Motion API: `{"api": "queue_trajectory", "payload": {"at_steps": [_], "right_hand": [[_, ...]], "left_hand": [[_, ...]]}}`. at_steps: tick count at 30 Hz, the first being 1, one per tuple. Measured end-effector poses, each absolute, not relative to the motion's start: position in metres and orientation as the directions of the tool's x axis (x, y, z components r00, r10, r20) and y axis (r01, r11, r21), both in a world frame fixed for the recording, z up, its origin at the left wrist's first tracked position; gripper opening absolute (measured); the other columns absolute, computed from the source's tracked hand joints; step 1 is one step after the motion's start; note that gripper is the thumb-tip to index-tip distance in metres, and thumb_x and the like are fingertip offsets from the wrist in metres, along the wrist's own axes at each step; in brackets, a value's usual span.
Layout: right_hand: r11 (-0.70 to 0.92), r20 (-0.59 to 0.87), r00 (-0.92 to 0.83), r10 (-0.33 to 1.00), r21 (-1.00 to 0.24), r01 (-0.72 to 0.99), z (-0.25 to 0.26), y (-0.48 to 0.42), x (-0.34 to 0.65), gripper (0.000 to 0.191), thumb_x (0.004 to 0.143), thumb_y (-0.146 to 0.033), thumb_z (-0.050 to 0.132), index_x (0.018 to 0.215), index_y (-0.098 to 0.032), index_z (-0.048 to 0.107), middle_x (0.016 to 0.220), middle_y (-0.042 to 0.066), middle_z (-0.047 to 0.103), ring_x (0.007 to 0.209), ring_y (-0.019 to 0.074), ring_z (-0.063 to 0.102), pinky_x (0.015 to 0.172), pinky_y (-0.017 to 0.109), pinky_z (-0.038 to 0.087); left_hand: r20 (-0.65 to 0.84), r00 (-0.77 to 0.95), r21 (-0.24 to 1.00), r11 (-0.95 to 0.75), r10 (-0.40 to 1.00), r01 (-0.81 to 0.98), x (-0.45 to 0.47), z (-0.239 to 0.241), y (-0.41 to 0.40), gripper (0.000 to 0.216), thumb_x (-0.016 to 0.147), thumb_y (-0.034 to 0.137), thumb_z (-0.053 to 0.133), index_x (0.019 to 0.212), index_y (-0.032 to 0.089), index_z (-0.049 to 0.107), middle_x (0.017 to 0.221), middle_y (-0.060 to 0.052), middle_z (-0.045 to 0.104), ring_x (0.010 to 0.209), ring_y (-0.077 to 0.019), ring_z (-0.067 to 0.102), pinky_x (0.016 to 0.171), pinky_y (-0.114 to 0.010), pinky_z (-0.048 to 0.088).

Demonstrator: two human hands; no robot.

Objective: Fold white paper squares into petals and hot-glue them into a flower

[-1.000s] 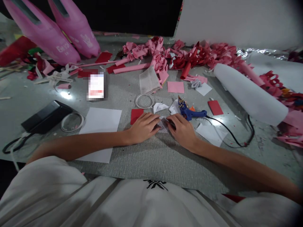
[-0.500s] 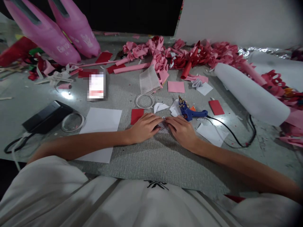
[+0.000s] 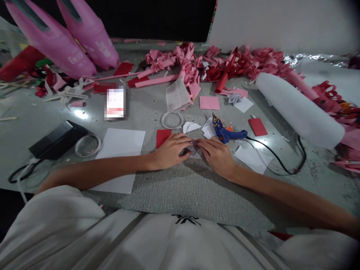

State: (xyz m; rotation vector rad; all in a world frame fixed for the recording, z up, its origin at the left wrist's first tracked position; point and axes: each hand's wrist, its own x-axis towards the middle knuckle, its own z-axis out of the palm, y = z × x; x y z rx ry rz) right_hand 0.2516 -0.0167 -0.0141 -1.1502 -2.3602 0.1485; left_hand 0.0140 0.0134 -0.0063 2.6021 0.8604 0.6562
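Note:
My left hand (image 3: 173, 150) and my right hand (image 3: 215, 153) meet at the middle of the table, fingertips pinched close together over a small crinkled piece of pale paper (image 3: 194, 152). Fingers cover much of that piece. A red paper square (image 3: 162, 138) lies just behind my left hand. Folded white paper pieces (image 3: 191, 127) rest beyond the fingertips. Close behind my right hand is a blue glue gun (image 3: 230, 135), its nozzle pointing away and its black cord running right.
White sheets (image 3: 122, 142) lie left. Tape rolls (image 3: 172, 120), a pink paper square (image 3: 209, 102) and a phone (image 3: 115, 103) are farther back. Pink and red paper flowers (image 3: 242, 63), pink bottles (image 3: 95, 41) and a large white paper roll (image 3: 300, 110) line the back and right.
Both hands stay in nearly the same place, still pinching the pale paper. The view has shifted very slightly.

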Motion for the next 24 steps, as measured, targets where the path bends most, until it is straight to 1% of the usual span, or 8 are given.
{"api": "queue_trajectory", "payload": {"at_steps": [4, 6, 8, 11, 15, 18, 21, 24], "right_hand": [[0.662, 0.411, -0.543, 0.732, -0.243, 0.709, -0.015, -0.017, 0.253, 0.025, 0.103, -0.013, 0.05, 0.12, -0.014, 0.069, 0.122, 0.009, 0.076, 0.099, 0.0236, 0.066, 0.09, 0.037, 0.054], [0.662, 0.389, -0.564, 0.729, -0.187, 0.726, -0.015, -0.019, 0.253, 0.027, 0.103, -0.012, 0.049, 0.123, -0.014, 0.067, 0.121, 0.01, 0.076, 0.101, 0.0237, 0.065, 0.089, 0.036, 0.054], [0.637, 0.354, -0.565, 0.746, -0.128, 0.76, -0.013, -0.021, 0.253, 0.029, 0.102, -0.01, 0.048, 0.127, -0.013, 0.064, 0.109, 0.01, 0.076, 0.096, 0.0231, 0.064, 0.081, 0.033, 0.053], [0.611, 0.304, -0.579, 0.756, -0.012, 0.792, -0.005, -0.025, 0.251, 0.036, 0.098, -0.005, 0.047, 0.131, -0.013, 0.059, 0.088, 0.009, 0.073, 0.087, 0.0225, 0.063, 0.068, 0.031, 0.049], [0.66, 0.257, -0.674, 0.692, 0.153, 0.736, 0.009, -0.028, 0.247, 0.042, 0.096, -0.001, 0.045, 0.137, -0.007, 0.055, 0.084, 0.011, 0.072, 0.09, 0.0238, 0.062, 0.068, 0.03, 0.048], [0.667, 0.191, -0.69, 0.698, 0.18, 0.723, 0.014, -0.032, 0.246, 0.045, 0.094, 0.0, 0.046, 0.139, -0.002, 0.052, 0.082, 0.012, 0.072, 0.09, 0.025, 0.065, 0.068, 0.031, 0.049], [0.648, 0.101, -0.666, 0.74, 0.163, 0.744, 0.014, -0.035, 0.246, 0.053, 0.09, 0.002, 0.045, 0.143, 0.0, 0.046, 0.086, 0.013, 0.075, 0.083, 0.0237, 0.068, 0.063, 0.03, 0.047], [0.611, 0.042, -0.623, 0.781, 0.155, 0.776, 0.014, -0.037, 0.246, 0.061, 0.087, 0.004, 0.044, 0.148, 0.0, 0.039, 0.088, 0.013, 0.077, 0.074, 0.0213, 0.069, 0.06, 0.029, 0.043]], "left_hand": [[0.373, 0.741, 0.332, -0.826, 0.559, 0.455, 0.012, -0.009, 0.013, 0.027, 0.102, 0.025, 0.058, 0.126, 0.017, 0.069, 0.132, -0.008, 0.072, 0.127, -0.026, 0.061, 0.108, -0.046, 0.052], [0.385, 0.751, 0.269, -0.843, 0.537, 0.465, 0.012, -0.01, 0.011, 0.031, 0.102, 0.021, 0.055, 0.13, 0.014, 0.065, 0.132, -0.011, 0.071, 0.129, -0.0281, 0.061, 0.106, -0.048, 0.053], [0.371, 0.763, 0.221, -0.848, 0.53, 0.482, 0.013, -0.01, 0.01, 0.034, 0.101, 0.017, 0.053, 0.133, 0.01, 0.061, 0.133, -0.017, 0.07, 0.132, -0.0302, 0.06, 0.106, -0.049, 0.053], [0.328, 0.791, 0.166, -0.856, 0.516, 0.49, 0.015, -0.008, 0.008, 0.037, 0.101, 0.015, 0.052, 0.135, 0.004, 0.057, 0.137, -0.025, 0.065, 0.136, -0.0321, 0.059, 0.108, -0.049, 0.051], [0.275, 0.8, 0.126, -0.845, 0.533, 0.519, 0.016, -0.005, 0.006, 0.035, 0.103, 0.018, 0.051, 0.134, 0.003, 0.057, 0.141, -0.027, 0.062, 0.135, -0.0324, 0.06, 0.109, -0.047, 0.05], [0.276, 0.779, 0.145, -0.826, 0.562, 0.544, 0.016, -0.006, 0.005, 0.038, 0.106, 0.027, 0.05, 0.136, 0.005, 0.057, 0.144, -0.026, 0.06, 0.135, -0.0319, 0.06, 0.106, -0.048, 0.051], [0.311, 0.739, 0.184, -0.801, 0.597, 0.569, 0.016, -0.01, 0.003, 0.039, 0.107, 0.036, 0.052, 0.135, 0.01, 0.06, 0.138, -0.02, 0.067, 0.136, -0.0306, 0.06, 0.106, -0.049, 0.051], [0.336, 0.733, 0.151, -0.802, 0.592, 0.578, 0.015, -0.012, 0.0, 0.034, 0.108, 0.033, 0.05, 0.129, 0.012, 0.064, 0.131, -0.016, 0.072, 0.135, -0.0296, 0.061, 0.105, -0.048, 0.05]]}}
